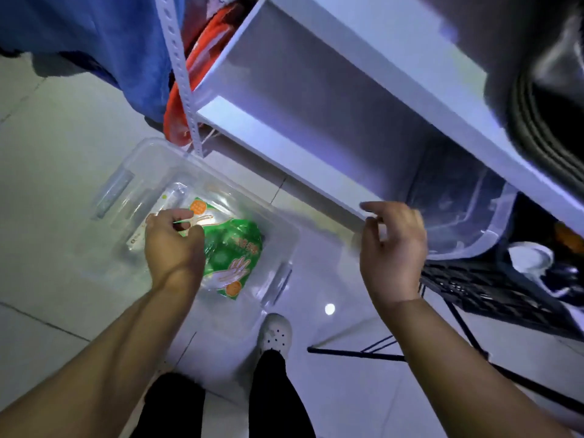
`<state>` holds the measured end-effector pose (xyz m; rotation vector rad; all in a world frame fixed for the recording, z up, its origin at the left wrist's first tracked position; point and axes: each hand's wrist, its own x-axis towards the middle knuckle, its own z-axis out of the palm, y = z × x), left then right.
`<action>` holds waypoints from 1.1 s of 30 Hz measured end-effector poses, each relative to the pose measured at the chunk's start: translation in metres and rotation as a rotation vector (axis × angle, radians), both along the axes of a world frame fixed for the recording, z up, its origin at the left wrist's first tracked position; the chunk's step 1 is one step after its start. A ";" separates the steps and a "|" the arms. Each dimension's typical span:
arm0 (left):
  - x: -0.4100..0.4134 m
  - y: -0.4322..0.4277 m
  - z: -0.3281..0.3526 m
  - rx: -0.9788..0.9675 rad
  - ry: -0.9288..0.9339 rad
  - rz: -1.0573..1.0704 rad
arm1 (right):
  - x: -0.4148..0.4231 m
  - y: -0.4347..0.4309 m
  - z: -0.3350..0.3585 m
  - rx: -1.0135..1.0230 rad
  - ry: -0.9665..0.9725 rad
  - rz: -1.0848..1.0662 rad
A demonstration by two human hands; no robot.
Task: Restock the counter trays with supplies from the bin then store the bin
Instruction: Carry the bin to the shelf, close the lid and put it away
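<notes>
A clear plastic bin (132,172) stands on the pale tiled floor beside the shelf rack. Inside it lie a green packet of disposable gloves (235,248) and a clear packet (170,197). My left hand (172,241) hovers over the bin's middle with its fingers loosely curled, and I see nothing in it. My right hand (392,245) is in the air to the right of the bin, close to the front edge of the white shelf (284,128). Its fingers are relaxed and it holds nothing.
A second clear bin (467,226) sits low in the rack at right, with a black crate (493,289) holding dishes below it. Blue cloth (94,36) and an orange item (177,118) hang at upper left. My white shoe (275,333) stands just in front of the bin.
</notes>
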<state>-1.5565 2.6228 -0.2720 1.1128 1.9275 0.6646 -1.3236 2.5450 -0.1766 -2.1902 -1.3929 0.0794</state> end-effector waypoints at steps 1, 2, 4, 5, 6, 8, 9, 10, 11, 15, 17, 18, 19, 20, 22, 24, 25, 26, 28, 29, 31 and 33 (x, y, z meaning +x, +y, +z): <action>0.005 0.000 0.007 0.010 -0.009 -0.031 | 0.007 -0.005 0.010 0.026 -0.046 -0.036; 0.011 0.000 0.015 0.024 -0.026 -0.067 | 0.015 -0.009 0.018 0.051 -0.083 -0.089; 0.025 -0.005 0.029 0.044 -0.058 -0.148 | 0.031 -0.019 0.034 0.108 -0.126 -0.265; 0.031 -0.008 0.034 0.046 -0.071 -0.179 | 0.039 -0.023 0.040 0.139 -0.125 -0.375; 0.036 -0.011 0.038 0.047 -0.084 -0.206 | 0.047 -0.026 0.045 0.164 -0.110 -0.479; 0.044 -0.017 0.043 0.046 -0.103 -0.260 | 0.064 -0.024 0.049 0.122 -0.066 -0.626; 0.047 -0.020 0.045 0.047 -0.104 -0.286 | 0.072 -0.021 0.048 0.058 -0.041 -0.664; 0.048 -0.022 0.045 0.050 -0.102 -0.307 | 0.079 -0.016 0.047 -0.006 0.011 -0.689; 0.049 -0.024 0.046 0.052 -0.099 -0.324 | 0.085 -0.011 0.045 -0.055 0.084 -0.709; 0.044 -0.027 0.053 0.052 -0.088 -0.403 | 0.102 0.003 0.042 -0.118 0.297 -0.763; 0.035 -0.029 0.057 0.059 -0.080 -0.449 | 0.106 0.008 0.042 -0.117 0.372 -0.752; 0.030 -0.030 0.060 0.059 -0.077 -0.464 | 0.105 0.009 0.043 -0.100 0.415 -0.749; 0.025 -0.030 0.063 0.059 -0.074 -0.476 | 0.100 0.009 0.043 -0.077 0.457 -0.741; 0.020 -0.030 0.067 0.065 -0.067 -0.489 | 0.092 0.009 0.043 -0.050 0.493 -0.723; 0.011 -0.029 0.076 0.090 -0.057 -0.523 | 0.065 0.005 0.043 0.014 0.533 -0.660; 0.002 -0.024 0.085 0.106 -0.066 -0.543 | 0.032 -0.001 0.044 0.054 0.534 -0.565; -0.002 -0.021 0.090 0.112 -0.064 -0.556 | 0.016 -0.004 0.045 0.052 0.512 -0.522; -0.008 -0.017 0.096 0.123 -0.053 -0.579 | 0.001 -0.009 0.044 0.041 0.480 -0.488; -0.020 -0.009 0.107 0.153 -0.016 -0.647 | -0.027 -0.023 0.042 -0.010 0.416 -0.425; -0.026 -0.005 0.113 0.172 0.006 -0.683 | -0.041 -0.031 0.042 -0.039 0.397 -0.384; -0.035 0.002 0.125 0.216 0.075 -0.765 | -0.066 -0.050 0.044 -0.093 0.352 -0.266; -0.041 0.007 0.135 0.286 0.169 -0.875 | -0.087 -0.066 0.049 -0.156 0.255 -0.104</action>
